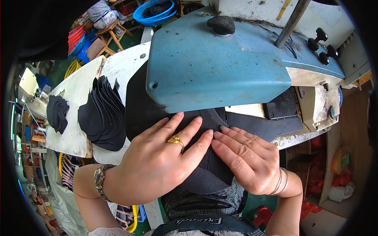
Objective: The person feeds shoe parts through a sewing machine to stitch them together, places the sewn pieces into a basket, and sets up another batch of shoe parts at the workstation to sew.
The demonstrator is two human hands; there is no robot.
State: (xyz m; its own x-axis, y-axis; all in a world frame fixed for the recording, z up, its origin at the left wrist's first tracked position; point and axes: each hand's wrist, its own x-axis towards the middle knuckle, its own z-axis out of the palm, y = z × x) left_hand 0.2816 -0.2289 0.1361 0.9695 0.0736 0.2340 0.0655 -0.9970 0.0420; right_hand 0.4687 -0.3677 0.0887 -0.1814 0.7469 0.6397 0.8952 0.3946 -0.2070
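A black fabric piece with a stitched seam lies at the front edge of the blue machine head, its near end hanging toward my lap. My left hand, with a gold ring and a wristwatch, rests on the fabric with its fingers spread, the fingertips close to the machine's lower edge. Right beside it, my right hand, with thin bangles, lies on the same piece, fingers stretched out side by side. The two hands nearly meet at the seam. Whatever is under the machine head is hidden.
On the white work table to the left lie a large stack of black cut pieces and a smaller stack. Behind are a blue basket and a wooden stool. A dark metal plate extends right.
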